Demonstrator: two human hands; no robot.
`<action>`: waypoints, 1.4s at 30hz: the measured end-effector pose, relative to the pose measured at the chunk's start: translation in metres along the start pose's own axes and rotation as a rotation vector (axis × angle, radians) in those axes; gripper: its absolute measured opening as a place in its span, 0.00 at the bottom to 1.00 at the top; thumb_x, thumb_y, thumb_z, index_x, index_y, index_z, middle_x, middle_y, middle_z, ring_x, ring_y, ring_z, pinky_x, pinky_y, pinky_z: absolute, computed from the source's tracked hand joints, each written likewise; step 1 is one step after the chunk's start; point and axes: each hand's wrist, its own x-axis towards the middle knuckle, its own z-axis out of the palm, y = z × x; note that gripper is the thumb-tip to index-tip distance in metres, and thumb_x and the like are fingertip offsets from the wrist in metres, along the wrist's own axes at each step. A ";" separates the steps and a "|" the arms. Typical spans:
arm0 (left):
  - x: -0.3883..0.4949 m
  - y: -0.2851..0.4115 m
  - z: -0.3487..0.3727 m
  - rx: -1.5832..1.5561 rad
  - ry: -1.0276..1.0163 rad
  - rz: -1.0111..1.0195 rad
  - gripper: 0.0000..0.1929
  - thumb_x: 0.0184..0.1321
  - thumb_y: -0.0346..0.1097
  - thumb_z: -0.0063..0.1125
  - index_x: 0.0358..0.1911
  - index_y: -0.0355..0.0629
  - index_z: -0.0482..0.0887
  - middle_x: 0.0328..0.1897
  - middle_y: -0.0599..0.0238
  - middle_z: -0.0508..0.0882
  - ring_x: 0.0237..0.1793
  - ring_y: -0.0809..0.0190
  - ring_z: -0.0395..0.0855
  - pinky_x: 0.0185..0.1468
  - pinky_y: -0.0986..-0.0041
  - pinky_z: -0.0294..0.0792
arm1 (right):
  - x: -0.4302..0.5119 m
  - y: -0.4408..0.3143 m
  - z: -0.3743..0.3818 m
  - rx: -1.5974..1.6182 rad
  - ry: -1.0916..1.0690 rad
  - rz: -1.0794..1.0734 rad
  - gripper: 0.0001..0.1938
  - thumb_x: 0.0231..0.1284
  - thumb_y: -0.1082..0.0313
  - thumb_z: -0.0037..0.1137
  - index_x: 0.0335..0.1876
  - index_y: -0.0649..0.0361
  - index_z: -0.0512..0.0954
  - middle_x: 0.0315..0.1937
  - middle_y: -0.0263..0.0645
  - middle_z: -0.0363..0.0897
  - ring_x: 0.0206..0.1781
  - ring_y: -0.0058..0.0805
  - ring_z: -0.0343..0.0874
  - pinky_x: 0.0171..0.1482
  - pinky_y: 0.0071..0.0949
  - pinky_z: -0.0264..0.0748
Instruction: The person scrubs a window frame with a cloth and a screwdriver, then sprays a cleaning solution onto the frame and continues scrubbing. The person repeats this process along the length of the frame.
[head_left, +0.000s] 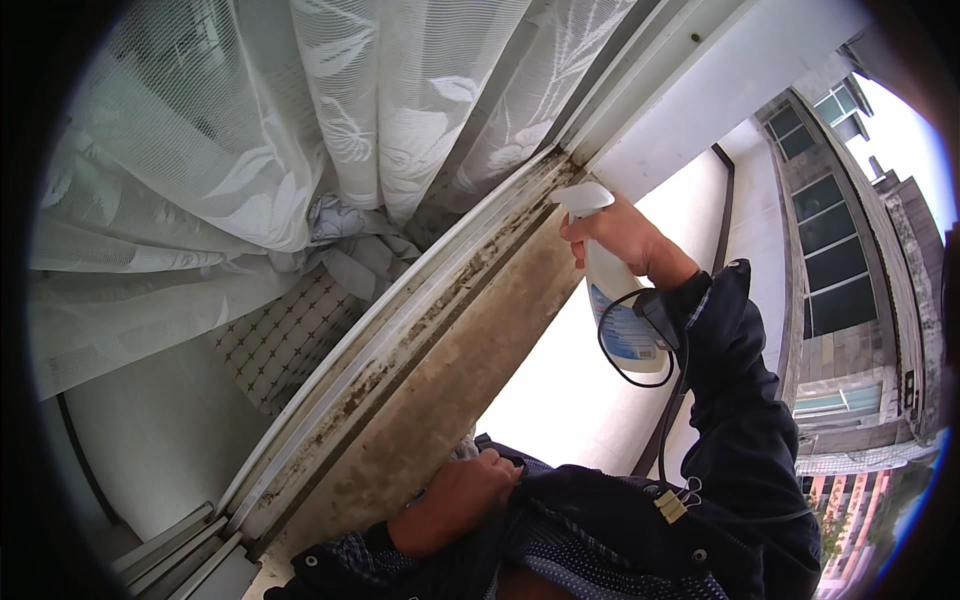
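Observation:
My right hand (626, 236) is wrapped around the neck of a white spray bottle (626, 319) with a blue label that bears writing. The bottle's nozzle points left, over the far end of a sliding window's track (390, 364), which is streaked with dark dirt. Close to my body, my left hand (461, 499) is closed, and a bit of crumpled greyish cloth (465, 448) pokes out beside its fingers. That hand rests by the near part of the stained sill (450, 360); its palm is hidden.
White lace curtains (337, 97) hang on the left, bunched low beside a patterned cloth (289, 337). A pale window frame (660, 112) rises at the far end. Past the sill lie a bright white surface and buildings (832, 247). A black cable (600, 345) loops by my right wrist.

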 end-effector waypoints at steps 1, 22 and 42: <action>0.000 0.000 0.000 0.004 -0.002 0.001 0.16 0.75 0.46 0.53 0.34 0.41 0.83 0.33 0.52 0.84 0.32 0.44 0.87 0.35 0.53 0.79 | -0.005 0.001 0.004 -0.022 -0.009 -0.012 0.06 0.52 0.70 0.60 0.27 0.65 0.80 0.21 0.41 0.81 0.24 0.33 0.82 0.32 0.35 0.78; -0.002 -0.005 0.010 0.048 0.023 0.069 0.16 0.74 0.47 0.54 0.34 0.43 0.83 0.31 0.54 0.83 0.29 0.45 0.86 0.31 0.52 0.78 | -0.039 -0.004 0.045 -0.247 -0.160 -0.088 0.07 0.54 0.68 0.60 0.34 0.63 0.81 0.22 0.37 0.83 0.27 0.28 0.82 0.41 0.32 0.77; -0.007 -0.010 0.017 0.061 0.015 0.152 0.15 0.73 0.43 0.55 0.32 0.41 0.84 0.34 0.55 0.84 0.32 0.47 0.87 0.34 0.54 0.79 | -0.063 -0.011 0.081 -0.281 -0.297 -0.139 0.09 0.53 0.63 0.57 0.28 0.62 0.81 0.21 0.36 0.83 0.31 0.29 0.82 0.43 0.29 0.76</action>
